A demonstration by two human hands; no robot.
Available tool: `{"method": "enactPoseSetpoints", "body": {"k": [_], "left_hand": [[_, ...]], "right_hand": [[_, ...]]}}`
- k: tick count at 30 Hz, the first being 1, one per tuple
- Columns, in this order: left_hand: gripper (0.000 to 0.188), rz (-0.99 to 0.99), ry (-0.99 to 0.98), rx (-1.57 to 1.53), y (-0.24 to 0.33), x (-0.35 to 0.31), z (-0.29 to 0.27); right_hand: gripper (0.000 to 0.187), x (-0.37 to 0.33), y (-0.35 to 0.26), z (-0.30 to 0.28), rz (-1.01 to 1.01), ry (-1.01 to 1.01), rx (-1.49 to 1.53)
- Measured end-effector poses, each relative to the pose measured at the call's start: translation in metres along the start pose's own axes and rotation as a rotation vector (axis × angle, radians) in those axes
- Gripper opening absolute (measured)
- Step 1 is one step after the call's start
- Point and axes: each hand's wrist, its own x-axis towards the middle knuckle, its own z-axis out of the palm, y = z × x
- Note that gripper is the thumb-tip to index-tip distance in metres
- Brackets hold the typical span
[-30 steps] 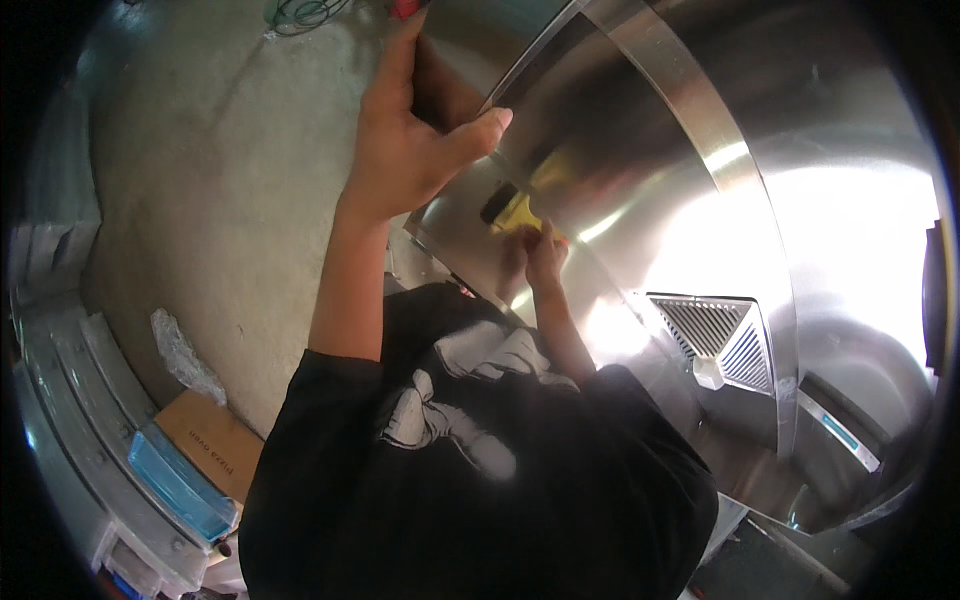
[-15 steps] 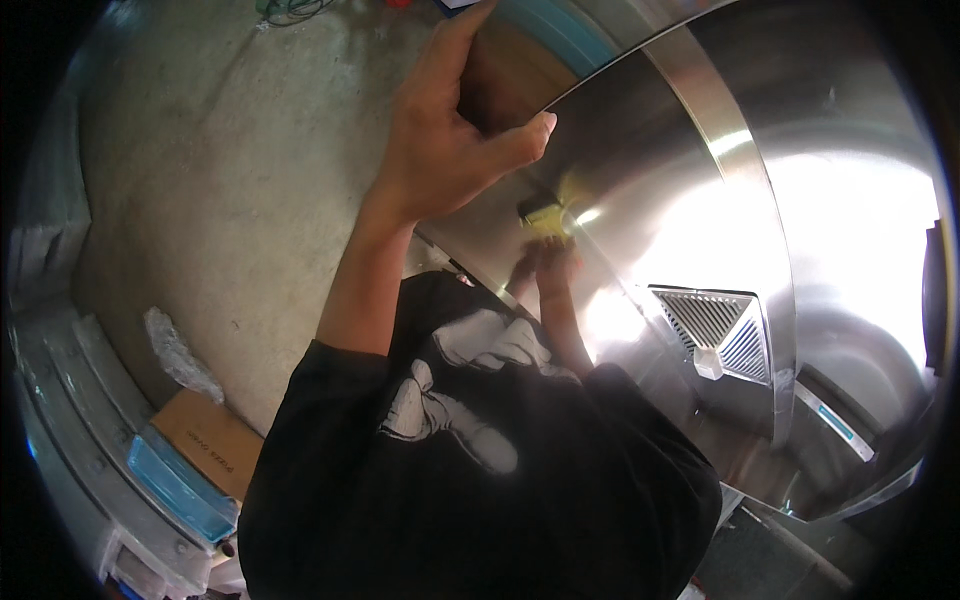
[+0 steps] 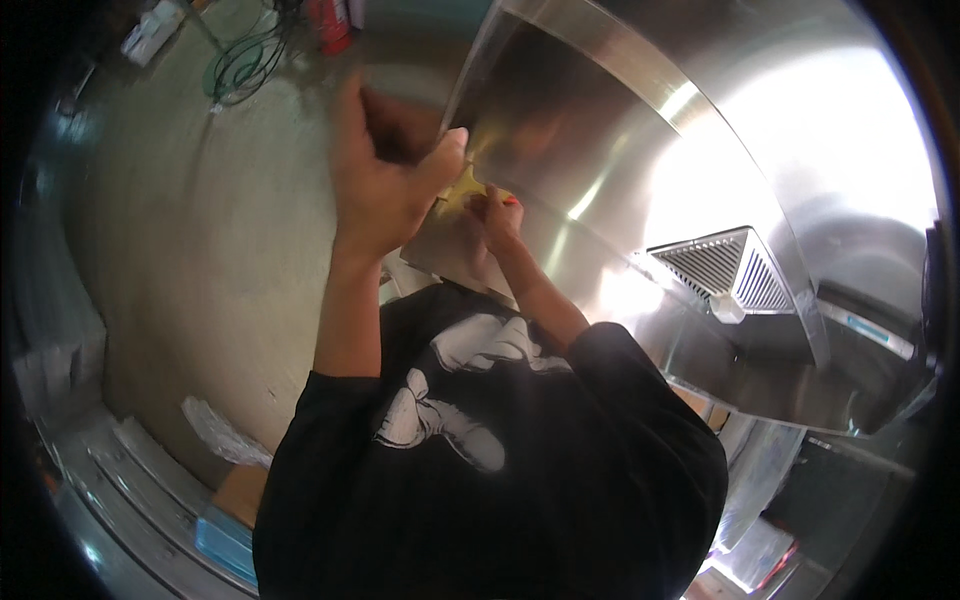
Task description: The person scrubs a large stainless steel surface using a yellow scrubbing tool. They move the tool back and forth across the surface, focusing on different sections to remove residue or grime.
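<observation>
A large shiny stainless-steel hood fills the right half of the view, its inner side toward me. At its upper left rim is my left hand, thumb over the edge and fingers along the outer face. The fingers are blurred and their tips hard to make out. Lower on the steel, my right hand closes around a small yellow tool with a red spot; its exact kind is unclear. My left thumb is close in front of that tool.
A slatted metal filter with a white cup sits inside the hood, beside a bar lamp. On the concrete floor are a coiled green hose, a red cylinder, clear plastic wrap, and a blue-sided box.
The view has swung, bringing the hose and red cylinder further in. Both hands now appear further left, the right one nearer the left, with the yellow tool still in it.
</observation>
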Motion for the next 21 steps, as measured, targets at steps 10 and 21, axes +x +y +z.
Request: {"method": "enactPoseSetpoints", "body": {"k": [10, 21], "left_hand": [[0.065, 0.035, -0.038, 0.03, 0.006, 0.005, -0.001], [0.07, -0.015, -0.1, 0.068, 0.001, 0.003, -0.008]], "right_hand": [[0.023, -0.021, 0.003, -0.001, 0.025, 0.388, 0.295], [0.025, -0.008, 0.016, 0.026, -0.1, 0.47, 0.532]]}}
